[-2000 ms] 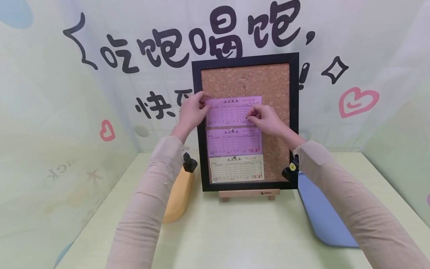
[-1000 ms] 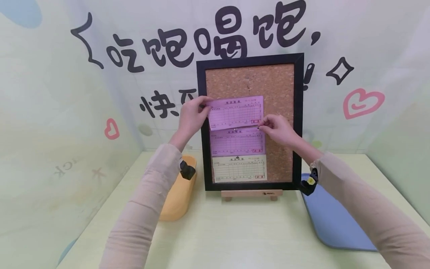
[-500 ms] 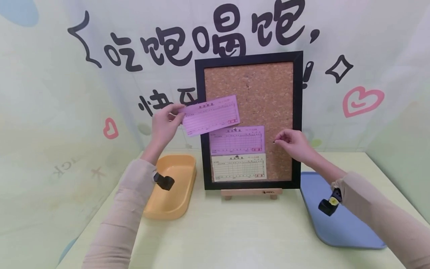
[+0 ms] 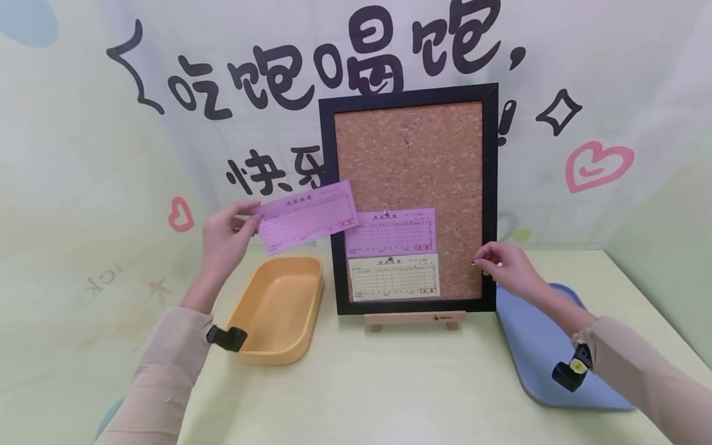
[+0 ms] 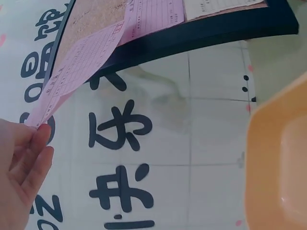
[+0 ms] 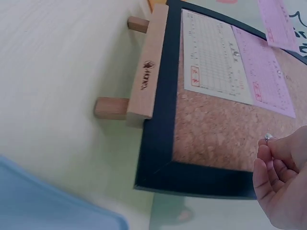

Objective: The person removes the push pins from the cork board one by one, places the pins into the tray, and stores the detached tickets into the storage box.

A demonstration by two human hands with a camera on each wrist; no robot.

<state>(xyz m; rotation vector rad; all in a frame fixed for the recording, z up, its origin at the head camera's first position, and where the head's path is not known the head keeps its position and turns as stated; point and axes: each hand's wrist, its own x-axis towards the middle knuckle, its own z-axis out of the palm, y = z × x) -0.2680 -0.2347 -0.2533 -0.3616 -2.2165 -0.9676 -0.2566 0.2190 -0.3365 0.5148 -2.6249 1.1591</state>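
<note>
My left hand pinches a loose pink receipt slip by its left edge, left of the corkboard. The slip's right end overlaps the board's black frame. In the left wrist view the slip bends as it hangs from the left hand. Beside the board's lower right edge, my right hand pinches a small shiny pushpin between thumb and forefinger. Another pink slip and a cream slip are pinned on the board, one above the other, each with a pin at its top.
A wooden easel foot bears the corkboard on a pale table. To the left stands a yellow-orange tray, below the left hand. A blue tray lies to the right, under the right forearm. Behind is a printed wall sheet.
The top pink slip has come off the board and moved left and down in my left hand. My right hand has drawn away rightward and down with the pushpin.
</note>
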